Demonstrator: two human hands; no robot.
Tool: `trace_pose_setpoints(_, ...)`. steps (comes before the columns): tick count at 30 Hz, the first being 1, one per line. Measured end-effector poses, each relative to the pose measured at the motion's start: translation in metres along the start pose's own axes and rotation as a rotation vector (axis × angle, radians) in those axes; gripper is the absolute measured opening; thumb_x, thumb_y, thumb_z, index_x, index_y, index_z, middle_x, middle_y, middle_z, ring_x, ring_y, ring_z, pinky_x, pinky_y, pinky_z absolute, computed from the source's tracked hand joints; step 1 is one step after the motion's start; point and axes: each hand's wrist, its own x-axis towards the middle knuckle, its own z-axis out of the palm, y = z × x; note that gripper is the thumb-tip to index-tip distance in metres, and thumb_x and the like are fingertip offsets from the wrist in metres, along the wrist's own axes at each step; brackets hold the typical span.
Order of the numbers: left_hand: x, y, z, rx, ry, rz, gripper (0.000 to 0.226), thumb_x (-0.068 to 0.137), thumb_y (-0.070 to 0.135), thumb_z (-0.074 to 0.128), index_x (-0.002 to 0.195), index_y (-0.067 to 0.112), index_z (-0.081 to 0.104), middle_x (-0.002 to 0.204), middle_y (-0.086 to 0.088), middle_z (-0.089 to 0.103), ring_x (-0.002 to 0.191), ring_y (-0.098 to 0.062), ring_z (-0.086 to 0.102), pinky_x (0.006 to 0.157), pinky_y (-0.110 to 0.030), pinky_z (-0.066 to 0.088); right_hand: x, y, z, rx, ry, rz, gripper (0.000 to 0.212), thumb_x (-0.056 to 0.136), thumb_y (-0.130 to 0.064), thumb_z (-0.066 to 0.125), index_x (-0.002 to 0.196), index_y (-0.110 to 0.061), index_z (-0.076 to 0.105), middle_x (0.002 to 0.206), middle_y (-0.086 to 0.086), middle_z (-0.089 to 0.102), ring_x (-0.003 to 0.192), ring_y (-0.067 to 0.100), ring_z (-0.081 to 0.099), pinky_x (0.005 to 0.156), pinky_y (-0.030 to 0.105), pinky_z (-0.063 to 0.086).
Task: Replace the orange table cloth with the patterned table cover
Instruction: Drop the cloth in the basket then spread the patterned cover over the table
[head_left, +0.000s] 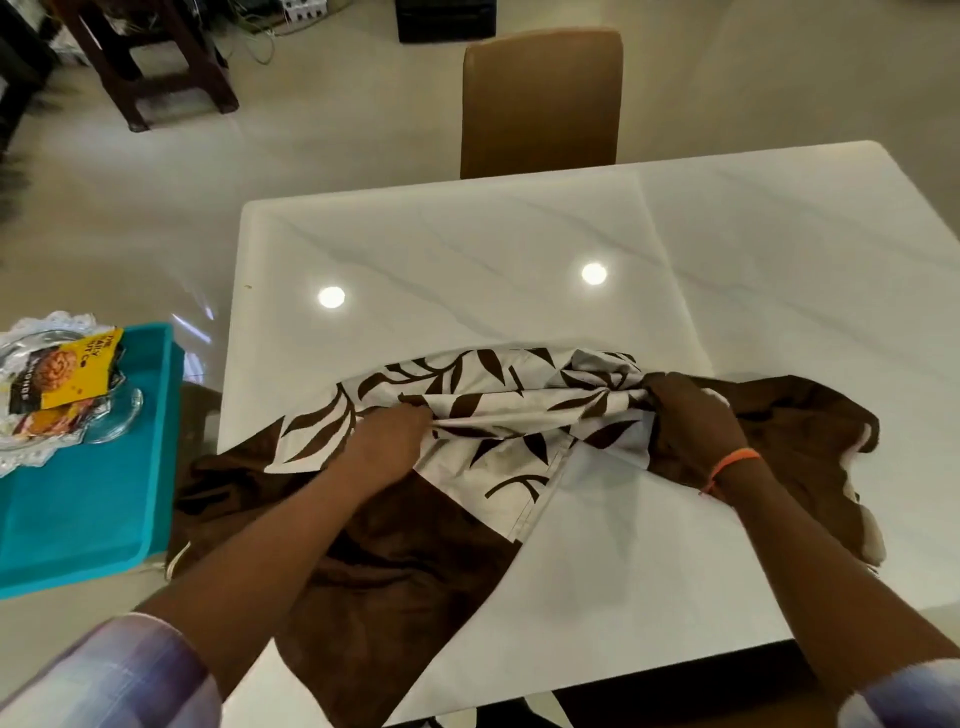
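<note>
The patterned table cover (498, 410), white with dark brown leaves and a plain brown border, lies bunched on the near half of the white marble table (467, 249). My left hand (387, 441) grips a gathered fold of it left of centre. My right hand (691, 431), with an orange band at the wrist, grips the bunched cloth further right. Brown border fabric spills over the near left edge and lies past my right hand. No orange table cloth is in view.
A teal tray (88, 493) stands at the left beside the table, holding a glass dish (111, 415) and a yellow snack packet (72, 374). A brown chair (540, 104) stands at the table's far side. A dark wooden stool (156, 57) is on the floor far left.
</note>
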Motion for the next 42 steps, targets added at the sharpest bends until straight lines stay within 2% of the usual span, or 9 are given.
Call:
trace_pose_setpoints(4, 0.049, -0.032, -0.069, -0.112, -0.073, -0.014, 0.031, 0.083, -0.001, 0.06, 0.114, 0.005, 0.059, 0.115, -0.011, 0.062, 0.101, -0.029, 0.059, 0.077, -0.03, 0.043, 0.057, 0.009, -0.05, 0.044, -0.15, -0.002, 0.018, 0.096, -0.024, 0.051, 0.102, -0.018, 0.066, 0.105, 0.007, 0.068, 0.097, 0.031, 0.061, 0.08, 0.034, 0.046)
trace_pose_setpoints(8, 0.101, -0.05, -0.108, -0.254, 0.25, -0.052, 0.03, 0.091, 0.01, 0.043, 0.108, -0.01, 0.058, 0.113, -0.031, 0.055, 0.103, -0.041, 0.056, 0.079, -0.037, 0.04, 0.138, 0.001, -0.076, 0.044, -0.103, 0.02, 0.028, 0.092, -0.021, 0.054, 0.107, -0.003, 0.068, 0.114, 0.024, 0.063, 0.104, 0.039, 0.059, 0.089, 0.036, 0.043)
trace_pose_setpoints(14, 0.112, -0.021, -0.082, -0.287, 0.34, -0.204, 0.085, 0.088, -0.01, 0.052, 0.155, 0.006, 0.001, 0.156, -0.03, -0.02, 0.142, -0.05, 0.023, 0.104, -0.048, 0.043, 0.171, -0.041, -0.042, 0.156, 0.063, 0.138, 0.067, 0.093, -0.015, 0.054, 0.151, -0.02, 0.021, 0.158, 0.022, 0.002, 0.144, 0.042, 0.016, 0.111, 0.058, 0.025)
trace_pose_setpoints(19, 0.005, 0.079, 0.015, -0.334, 0.049, -0.071, 0.071, 0.092, 0.05, 0.056, 0.149, 0.019, 0.026, 0.157, -0.009, 0.022, 0.14, -0.028, 0.031, 0.111, -0.044, 0.037, 0.092, -0.078, 0.002, 0.09, 0.067, -0.022, 0.05, 0.086, -0.025, 0.064, 0.132, -0.012, 0.049, 0.138, 0.018, 0.044, 0.121, 0.037, 0.048, 0.097, 0.05, 0.045)
trace_pose_setpoints(22, -0.042, 0.112, 0.065, -0.186, -0.118, 0.004, 0.091, 0.085, 0.068, 0.051, 0.152, 0.019, 0.015, 0.161, -0.01, 0.011, 0.147, -0.033, 0.016, 0.116, -0.051, 0.024, 0.027, -0.077, 0.031, -0.055, 0.004, -0.176, 0.045, 0.09, -0.04, 0.055, 0.126, -0.013, 0.055, 0.126, 0.012, 0.054, 0.109, 0.031, 0.055, 0.092, 0.044, 0.047)
trace_pose_setpoints(25, -0.05, 0.113, 0.089, -0.061, -0.14, 0.039, 0.091, 0.089, 0.062, 0.05, 0.155, 0.016, 0.007, 0.163, -0.016, -0.008, 0.15, -0.037, -0.005, 0.119, -0.058, 0.008, -0.001, -0.046, 0.055, -0.157, -0.115, -0.117, 0.061, 0.093, -0.049, 0.047, 0.145, -0.018, 0.036, 0.146, 0.01, 0.043, 0.132, 0.03, 0.045, 0.109, 0.047, 0.034)
trace_pose_setpoints(29, -0.049, 0.103, 0.088, 0.063, -0.089, 0.123, 0.057, 0.1, 0.024, 0.047, 0.151, 0.01, 0.025, 0.162, -0.022, 0.004, 0.149, -0.041, 0.003, 0.118, -0.057, 0.015, 0.022, 0.003, 0.055, -0.255, -0.187, -0.011, 0.062, 0.1, -0.044, 0.033, 0.153, -0.025, 0.01, 0.161, 0.005, 0.014, 0.147, 0.029, 0.018, 0.113, 0.06, 0.013)
trace_pose_setpoints(37, -0.063, 0.066, 0.065, -0.002, -0.152, 0.296, 0.038, 0.097, 0.008, 0.048, 0.134, 0.01, 0.053, 0.157, -0.004, 0.026, 0.137, -0.023, 0.037, 0.108, -0.033, 0.039, 0.06, 0.034, 0.021, -0.206, -0.172, 0.279, 0.043, 0.083, -0.015, 0.052, 0.126, -0.011, 0.047, 0.141, 0.017, 0.041, 0.125, 0.037, 0.049, 0.112, 0.062, 0.017)
trace_pose_setpoints(42, -0.078, 0.032, 0.065, -0.226, -0.227, 0.299, 0.02, 0.087, 0.021, 0.068, 0.105, 0.013, 0.072, 0.141, 0.012, 0.045, 0.114, -0.013, 0.056, 0.096, -0.029, 0.047, 0.038, 0.045, 0.027, -0.241, -0.162, 0.37, 0.043, 0.088, -0.018, 0.046, 0.131, -0.01, 0.046, 0.14, 0.015, 0.044, 0.136, 0.039, 0.034, 0.11, 0.068, 0.015)
